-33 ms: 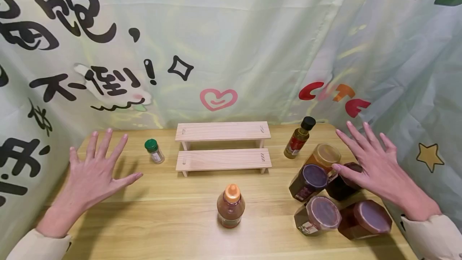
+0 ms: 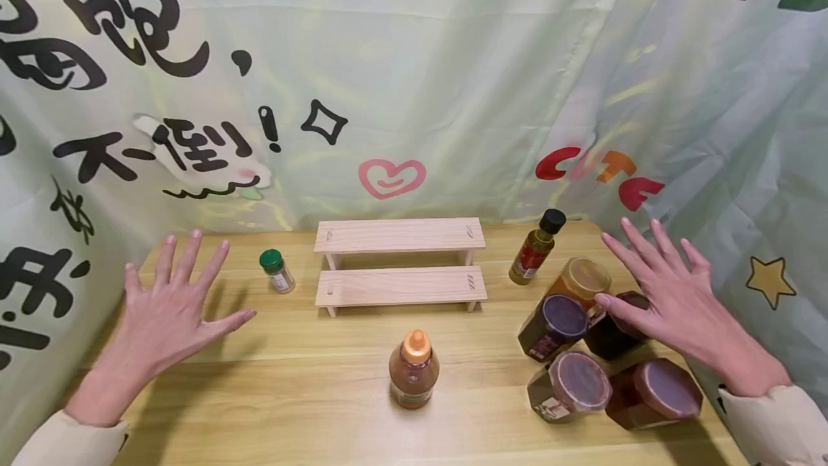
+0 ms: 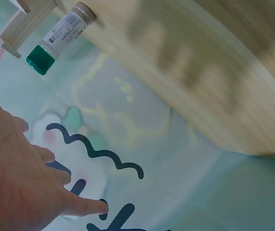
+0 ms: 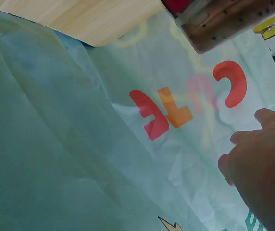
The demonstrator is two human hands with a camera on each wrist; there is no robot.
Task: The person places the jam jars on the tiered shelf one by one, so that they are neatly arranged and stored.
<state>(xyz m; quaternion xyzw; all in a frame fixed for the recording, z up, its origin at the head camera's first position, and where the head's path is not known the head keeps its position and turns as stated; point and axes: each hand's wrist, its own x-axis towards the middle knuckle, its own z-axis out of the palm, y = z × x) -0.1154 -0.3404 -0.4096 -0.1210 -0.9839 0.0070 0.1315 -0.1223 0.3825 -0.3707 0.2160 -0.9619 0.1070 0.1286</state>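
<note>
Cream sleeves (image 2: 71, 441) lead to two bare hands, and neither has hold of anything. The left hand (image 2: 168, 322) is fanned wide, back upward; the right hand (image 2: 679, 300) is spread much the same, both seemingly held up to stay off what stands below.

Beyond the left thumb, near but apart, the green-capped shaker (image 2: 278, 272) stands upright; the left wrist view shows clear walls, a white label and something tan near the base.

Under the right thumb and inward of it, jars are bunched, probably so that they sit within that hand's reach: a dark jar (image 2: 606, 338) partly covered by the thumb, an amber jar (image 2: 578, 282) and a purple-lidded jar (image 2: 556, 326). Nearer that wrist are a pale-labelled jar (image 2: 569, 387) and a reddish jar (image 2: 653, 394). In the right wrist view, one jar holds brown contents flecked with dark specks; which one, I cannot tell.

Inward of the right fingertips stands the black-capped bottle (image 2: 533, 250), yellowish liquid inside.

Midway between the hands are a front shelf (image 2: 401, 286) and a rear shelf (image 2: 399, 236), apparently stepped for height. Nearer the person, an orange-capped bottle (image 2: 414, 372) of brownish contents stands nozzle up.
</note>
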